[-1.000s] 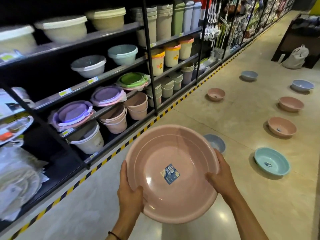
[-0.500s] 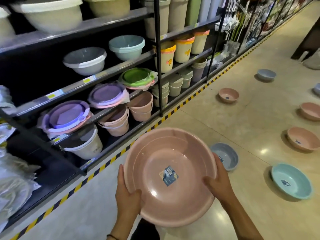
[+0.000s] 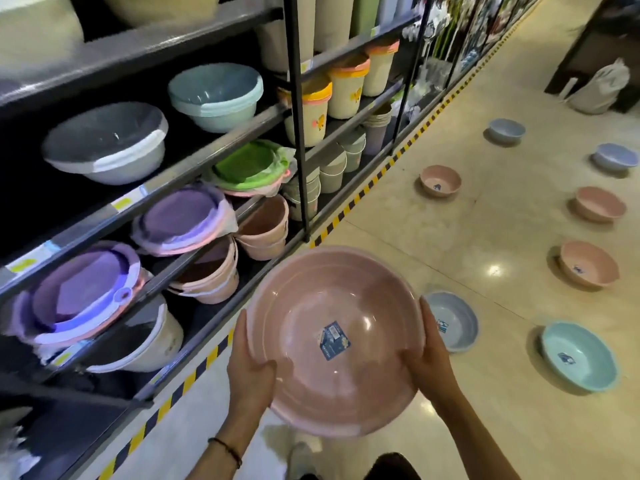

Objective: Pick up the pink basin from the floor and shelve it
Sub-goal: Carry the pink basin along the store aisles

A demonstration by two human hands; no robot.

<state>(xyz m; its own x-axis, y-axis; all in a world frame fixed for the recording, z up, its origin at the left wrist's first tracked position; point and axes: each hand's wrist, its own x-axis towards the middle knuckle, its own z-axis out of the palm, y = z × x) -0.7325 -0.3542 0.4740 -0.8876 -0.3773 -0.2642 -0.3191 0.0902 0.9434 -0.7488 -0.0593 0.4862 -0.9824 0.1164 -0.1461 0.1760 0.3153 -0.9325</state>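
Holding the pink basin (image 3: 332, 341) in the air at the near middle of the scene, we have it tilted so its open side faces us, with a blue label (image 3: 334, 340) stuck to its inside bottom. Our left hand (image 3: 251, 372) clasps the near-left rim, thumb curled inside the bowl; our right hand (image 3: 433, 355) presses flat against the right rim, fingers wrapped around the outside. A dark cord bracelet (image 3: 227, 448) circles the left wrist. To the left stands the dark shelving (image 3: 194, 168), stocked with a grey basin (image 3: 107, 143), a pale teal basin (image 3: 216, 95), purple lidded tubs (image 3: 183, 220) and pink buckets (image 3: 265, 230). A yellow-and-black striped tape (image 3: 363, 192) runs along the shelf's foot. On the beige floor (image 3: 450, 237) to the right lie other basins, well apart: a grey-blue one (image 3: 453, 323) just beyond our right hand, a teal one (image 3: 580, 356), and pink ones (image 3: 588, 265) farther off.
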